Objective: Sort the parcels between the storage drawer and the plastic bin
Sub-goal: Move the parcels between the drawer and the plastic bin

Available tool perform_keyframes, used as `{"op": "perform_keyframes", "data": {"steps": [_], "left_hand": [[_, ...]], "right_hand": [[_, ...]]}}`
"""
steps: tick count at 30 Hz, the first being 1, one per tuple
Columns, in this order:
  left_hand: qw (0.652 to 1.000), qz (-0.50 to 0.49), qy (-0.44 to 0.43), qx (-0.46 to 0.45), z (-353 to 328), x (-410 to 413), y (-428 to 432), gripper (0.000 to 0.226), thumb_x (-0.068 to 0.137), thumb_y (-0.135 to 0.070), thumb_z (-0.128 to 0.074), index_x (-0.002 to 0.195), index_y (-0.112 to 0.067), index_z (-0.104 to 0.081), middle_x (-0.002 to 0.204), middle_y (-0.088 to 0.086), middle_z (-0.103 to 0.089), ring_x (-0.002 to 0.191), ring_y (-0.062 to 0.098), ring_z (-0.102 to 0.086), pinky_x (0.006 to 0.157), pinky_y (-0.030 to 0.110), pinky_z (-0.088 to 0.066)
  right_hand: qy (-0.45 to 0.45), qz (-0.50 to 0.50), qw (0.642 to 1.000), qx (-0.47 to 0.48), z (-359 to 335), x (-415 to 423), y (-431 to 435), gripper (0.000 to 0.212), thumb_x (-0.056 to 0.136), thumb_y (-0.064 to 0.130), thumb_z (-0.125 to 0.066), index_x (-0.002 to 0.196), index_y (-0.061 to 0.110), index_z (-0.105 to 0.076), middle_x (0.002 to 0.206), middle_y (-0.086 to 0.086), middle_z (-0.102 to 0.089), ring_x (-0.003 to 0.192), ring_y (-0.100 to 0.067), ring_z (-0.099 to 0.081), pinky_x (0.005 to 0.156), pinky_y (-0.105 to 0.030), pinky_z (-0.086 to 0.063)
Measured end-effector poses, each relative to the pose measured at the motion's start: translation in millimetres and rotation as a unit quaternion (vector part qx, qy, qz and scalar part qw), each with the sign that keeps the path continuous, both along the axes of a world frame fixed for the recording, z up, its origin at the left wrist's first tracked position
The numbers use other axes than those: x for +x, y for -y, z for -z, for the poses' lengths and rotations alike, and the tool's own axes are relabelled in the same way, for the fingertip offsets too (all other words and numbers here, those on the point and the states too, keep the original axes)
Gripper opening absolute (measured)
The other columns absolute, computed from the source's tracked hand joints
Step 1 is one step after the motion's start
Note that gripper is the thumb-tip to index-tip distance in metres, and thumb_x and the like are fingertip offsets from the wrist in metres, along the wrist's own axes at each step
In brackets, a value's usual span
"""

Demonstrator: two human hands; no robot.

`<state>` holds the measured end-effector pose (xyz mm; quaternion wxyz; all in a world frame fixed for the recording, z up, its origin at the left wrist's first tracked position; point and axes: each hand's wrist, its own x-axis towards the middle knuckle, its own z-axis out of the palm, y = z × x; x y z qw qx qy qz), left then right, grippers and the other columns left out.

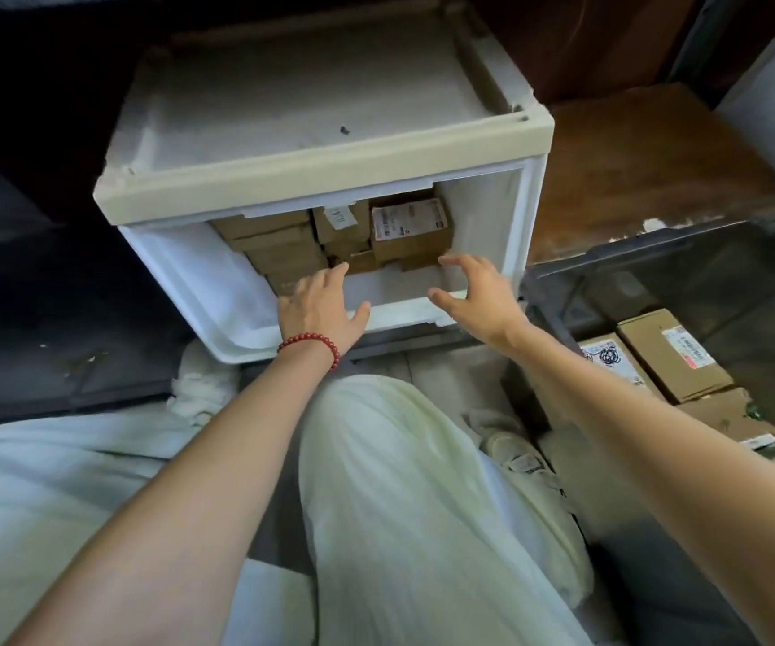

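Inside the pulled-out white storage drawer (203, 282), brown cardboard parcels (411, 235) sit stacked toward the back. Both hands reach over its front edge. The left hand (320, 305), with a red bead bracelet (311, 343) at the wrist, and the right hand (478, 293) are spread, holding nothing. Labelled boxes (672, 359) lie in the dark plastic bin (558, 284) at right.

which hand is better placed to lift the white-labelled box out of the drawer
Probably the right hand: it hovers open just in front of the white-labelled box, and the plastic bin lies on that side. The left hand is further left, by the plain boxes.
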<state>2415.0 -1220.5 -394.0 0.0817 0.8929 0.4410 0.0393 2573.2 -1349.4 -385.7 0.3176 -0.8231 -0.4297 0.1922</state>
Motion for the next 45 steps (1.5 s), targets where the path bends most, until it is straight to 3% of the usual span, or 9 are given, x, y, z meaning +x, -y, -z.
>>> {"op": "perform_keyframes", "data": {"steps": [6,15,21,28,32,34,38,42,45], "left_hand": [[0.998,0.036,-0.038,-0.020,17,35,-32,0.066,0.093,-0.048,-0.047,0.151,-0.030,-0.019,0.147,0.009,-0.039,0.133,0.030,-0.037,0.101,0.044,-0.036],[0.981,0.032,-0.034,-0.186,59,96,-83,0.080,0.094,-0.035,-0.055,0.151,-0.040,0.001,0.159,0.014,-0.009,0.143,0.037,-0.019,0.109,0.052,-0.032],[0.984,0.037,0.004,-0.176,84,125,-110,0.082,0.091,-0.036,-0.059,0.151,-0.037,-0.003,0.156,0.008,-0.024,0.140,0.035,-0.027,0.109,0.049,-0.035],[0.970,0.002,0.099,-0.223,92,126,-112,0.083,0.092,-0.023,-0.061,0.153,-0.027,-0.005,0.155,0.008,-0.026,0.138,0.028,-0.033,0.109,0.037,-0.032],[0.957,-0.038,0.152,-0.243,100,123,-110,0.079,0.088,-0.023,-0.065,0.150,-0.023,-0.017,0.150,0.005,-0.036,0.132,0.027,-0.041,0.107,0.039,-0.038],[0.952,-0.055,0.162,-0.253,102,121,-109,0.075,0.084,-0.023,-0.068,0.145,-0.019,-0.025,0.144,0.007,-0.043,0.129,0.028,-0.044,0.107,0.042,-0.039],[0.947,-0.090,0.173,-0.256,106,117,-107,0.075,0.075,-0.037,-0.070,0.138,-0.018,-0.036,0.136,0.005,-0.050,0.125,0.025,-0.048,0.104,0.043,-0.042],[0.944,-0.089,0.153,-0.278,95,112,-100,0.090,0.067,-0.062,-0.069,0.142,-0.024,-0.037,0.146,0.005,-0.037,0.135,0.026,-0.034,0.111,0.038,-0.030],[0.928,-0.107,0.194,-0.299,88,106,-97,0.082,0.073,-0.051,-0.074,0.140,-0.020,-0.039,0.145,0.007,-0.034,0.133,0.023,-0.037,0.110,0.035,-0.033]], "right_hand": [[-0.043,0.033,0.997,-0.060,32,23,-45,0.067,0.092,0.036,-0.062,0.148,0.022,-0.027,0.150,-0.012,-0.033,0.133,-0.029,-0.042,0.110,-0.035,-0.033],[-0.041,0.035,0.993,-0.105,67,73,-105,0.079,0.091,0.032,-0.064,0.151,0.012,-0.017,0.152,-0.015,-0.030,0.136,-0.031,-0.037,0.109,-0.030,-0.029],[-0.032,0.036,0.997,-0.063,80,85,-139,0.089,0.085,0.029,-0.070,0.152,0.008,-0.014,0.156,-0.013,-0.020,0.142,-0.026,-0.026,0.111,-0.023,-0.022],[-0.052,0.106,0.992,-0.036,87,87,-154,0.094,0.079,0.026,-0.075,0.151,0.012,-0.016,0.144,-0.017,-0.030,0.129,-0.031,-0.040,0.102,-0.028,-0.036],[-0.056,0.106,0.988,-0.099,85,81,-153,0.089,0.082,0.047,-0.067,0.145,0.004,-0.020,0.140,-0.017,-0.033,0.124,-0.031,-0.041,0.090,-0.027,-0.033],[-0.059,0.121,0.982,-0.135,87,76,-153,0.093,0.079,0.058,-0.058,0.144,0.000,-0.023,0.144,-0.016,-0.035,0.126,-0.030,-0.041,0.077,-0.023,-0.018],[-0.068,0.123,0.979,-0.147,91,73,-141,0.044,0.094,0.034,-0.054,0.130,0.009,-0.050,0.115,-0.016,-0.056,0.120,-0.036,-0.045,0.105,-0.035,-0.031],[-0.130,0.198,0.967,-0.097,89,64,-125,0.072,0.083,0.042,-0.069,0.134,0.003,-0.036,0.133,-0.018,-0.039,0.124,-0.035,-0.045,0.105,-0.039,-0.040],[-0.175,0.228,0.956,-0.059,88,59,-119,0.073,0.082,0.044,-0.070,0.132,0.005,-0.035,0.135,-0.013,-0.044,0.124,-0.030,-0.047,0.098,-0.032,-0.042]]}}
